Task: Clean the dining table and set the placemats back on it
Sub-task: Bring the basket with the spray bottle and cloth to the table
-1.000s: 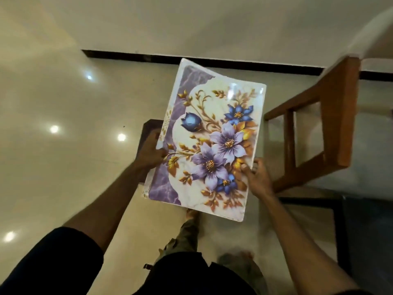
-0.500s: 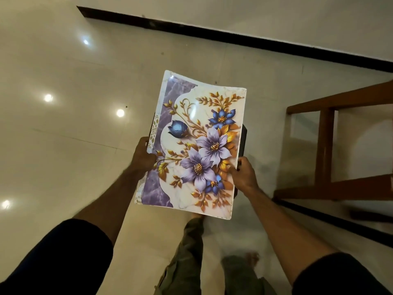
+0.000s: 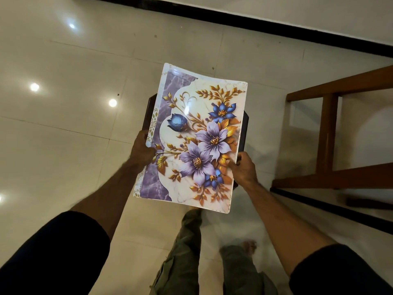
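Hands grip floral placemat over dark tray.

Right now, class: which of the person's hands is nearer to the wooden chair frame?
Right. The right hand grips the floral placemat on the edge facing the wooden chair frame; the left hand holds the opposite edge, farther away.

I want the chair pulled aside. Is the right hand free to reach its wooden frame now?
Probably not yet: the right hand grips the floral placemat and the dark tray under it. The wooden frame stands nearby with nothing between.
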